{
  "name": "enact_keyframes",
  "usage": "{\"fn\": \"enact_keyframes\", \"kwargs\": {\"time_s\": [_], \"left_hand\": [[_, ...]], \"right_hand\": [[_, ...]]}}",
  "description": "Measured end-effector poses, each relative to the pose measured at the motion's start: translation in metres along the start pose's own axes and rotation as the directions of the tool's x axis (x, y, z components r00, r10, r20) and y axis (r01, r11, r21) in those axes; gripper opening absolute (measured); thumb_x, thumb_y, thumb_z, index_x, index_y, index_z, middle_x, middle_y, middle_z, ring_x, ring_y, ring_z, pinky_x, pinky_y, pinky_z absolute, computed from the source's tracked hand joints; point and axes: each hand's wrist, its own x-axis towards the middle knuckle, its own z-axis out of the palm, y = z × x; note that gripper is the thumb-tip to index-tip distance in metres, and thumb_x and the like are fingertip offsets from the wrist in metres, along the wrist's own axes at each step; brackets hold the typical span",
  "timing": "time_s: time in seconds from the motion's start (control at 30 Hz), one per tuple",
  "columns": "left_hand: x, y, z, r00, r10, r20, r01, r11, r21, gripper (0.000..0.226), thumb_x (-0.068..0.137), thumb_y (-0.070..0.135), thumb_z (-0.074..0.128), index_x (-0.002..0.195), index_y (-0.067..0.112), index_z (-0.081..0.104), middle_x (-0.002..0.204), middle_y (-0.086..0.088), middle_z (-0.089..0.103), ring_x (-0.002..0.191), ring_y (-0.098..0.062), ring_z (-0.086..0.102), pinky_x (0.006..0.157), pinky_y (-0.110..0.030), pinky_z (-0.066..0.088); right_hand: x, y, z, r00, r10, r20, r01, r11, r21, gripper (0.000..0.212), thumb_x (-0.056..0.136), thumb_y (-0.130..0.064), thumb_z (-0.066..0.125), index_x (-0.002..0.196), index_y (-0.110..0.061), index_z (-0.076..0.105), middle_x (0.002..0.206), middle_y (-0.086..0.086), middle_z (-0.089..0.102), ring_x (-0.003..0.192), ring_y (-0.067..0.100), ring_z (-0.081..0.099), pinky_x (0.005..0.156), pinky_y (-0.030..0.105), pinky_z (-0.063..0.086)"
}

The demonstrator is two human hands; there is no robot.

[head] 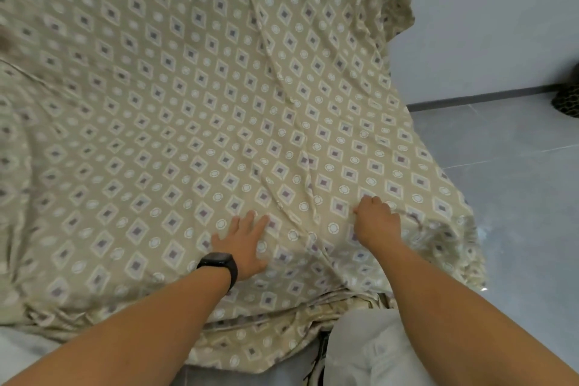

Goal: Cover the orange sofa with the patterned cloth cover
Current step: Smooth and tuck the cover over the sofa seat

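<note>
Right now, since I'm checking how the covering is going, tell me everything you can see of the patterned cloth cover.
The patterned cloth cover is a thin-looking beige fabric printed with rows of diamonds and small pale circles. It lies spread over a bulky shape, hiding it completely; no orange shows. Long creases run from the top towards the hands, and the near edge bunches in folds. The left hand rests flat on it, fingers spread; the right hand presses it with curled fingers, seemingly gathering fabric.
</note>
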Motion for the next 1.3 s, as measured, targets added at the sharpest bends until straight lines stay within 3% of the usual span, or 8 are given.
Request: {"fn": "enact_keyframes", "kwargs": {"time_s": [0.17,0.33,0.47,0.67,0.83,0.97,1.1,1.3], "left_hand": [[0.007,-0.007,-0.002,0.996,0.034,0.086,-0.042,0.994,0.100,0.107,0.092,0.037,0.066,0.152,0.050,-0.021,0.165,0.010,-0.025,0.155,-0.030,-0.011,0.118,-0.068,0.017],[0.009,-0.011,-0.007,0.990,0.046,0.132,-0.060,0.993,0.102,0.107,0.092,0.030,0.064,0.151,0.050,-0.022,0.165,0.010,-0.026,0.155,-0.030,-0.011,0.118,-0.066,0.018],[0.007,-0.005,0.000,0.990,0.023,0.140,-0.042,0.990,0.134,0.111,0.088,0.047,0.064,0.150,0.047,-0.029,0.163,0.008,-0.032,0.154,-0.032,-0.018,0.118,-0.069,0.007],[0.004,-0.001,0.018,0.992,0.103,0.077,-0.116,0.974,0.195,0.113,0.088,0.056,0.057,0.148,0.035,-0.037,0.158,-0.005,-0.041,0.146,-0.033,-0.035,0.121,-0.057,-0.012],[0.006,0.000,0.020,0.991,0.106,0.080,-0.119,0.977,0.178,0.112,0.089,0.057,0.056,0.150,0.033,-0.035,0.157,-0.006,-0.042,0.145,-0.032,-0.037,0.124,-0.051,-0.010],[0.007,-0.001,0.020,0.991,0.109,0.078,-0.122,0.976,0.181,0.111,0.090,0.063,0.053,0.150,0.033,-0.034,0.158,-0.006,-0.041,0.146,-0.032,-0.035,0.124,-0.051,-0.009],[0.007,-0.001,0.023,0.995,0.096,0.036,-0.101,0.983,0.154,0.111,0.091,0.059,0.056,0.150,0.036,-0.035,0.157,-0.005,-0.042,0.145,-0.031,-0.037,0.124,-0.051,-0.010],[0.008,0.005,0.026,0.997,0.079,0.020,-0.081,0.985,0.155,0.115,0.088,0.054,0.058,0.147,0.036,-0.039,0.156,-0.007,-0.045,0.144,-0.034,-0.038,0.122,-0.052,-0.012]], "right_hand": [[0.005,-0.001,-0.003,0.991,0.118,0.059,-0.128,0.962,0.241,0.038,0.099,-0.035,0.048,0.131,-0.014,0.049,0.126,0.006,0.056,0.112,0.032,0.057,0.090,0.045,0.046],[0.003,-0.010,-0.001,0.997,0.055,0.059,-0.058,0.997,0.056,0.044,0.097,-0.017,0.048,0.140,-0.009,0.045,0.125,0.007,0.059,0.111,0.030,0.060,0.093,0.044,0.046],[0.000,-0.013,-0.002,0.998,0.044,0.053,-0.045,0.999,0.014,0.049,0.098,-0.016,0.046,0.145,-0.005,0.039,0.130,0.009,0.055,0.115,0.031,0.058,0.093,0.044,0.045],[0.002,-0.013,-0.006,0.981,0.156,0.117,-0.179,0.960,0.217,0.057,0.098,-0.053,0.049,0.135,-0.010,0.045,0.129,0.008,0.055,0.115,0.033,0.058,0.092,0.048,0.047],[0.000,-0.024,-0.003,0.979,0.170,0.108,-0.185,0.971,0.151,0.014,0.094,-0.013,0.051,0.104,-0.016,0.061,0.103,0.004,0.064,0.095,0.029,0.062,0.089,0.041,0.042],[-0.002,-0.028,-0.005,0.979,0.152,0.136,-0.170,0.977,0.132,0.028,0.090,-0.009,0.049,0.116,-0.013,0.057,0.110,0.005,0.062,0.101,0.029,0.063,0.093,0.041,0.043],[-0.001,-0.018,-0.010,0.955,0.217,0.204,-0.265,0.930,0.253,0.049,0.095,-0.015,0.048,0.142,-0.007,0.037,0.133,0.009,0.054,0.115,0.034,0.059,0.100,0.048,0.045],[0.001,0.012,-0.016,0.897,0.402,0.182,-0.440,0.852,0.285,0.047,0.094,-0.015,0.053,0.137,-0.003,0.038,0.136,0.014,0.054,0.117,0.036,0.060,0.098,0.050,0.048]]}}
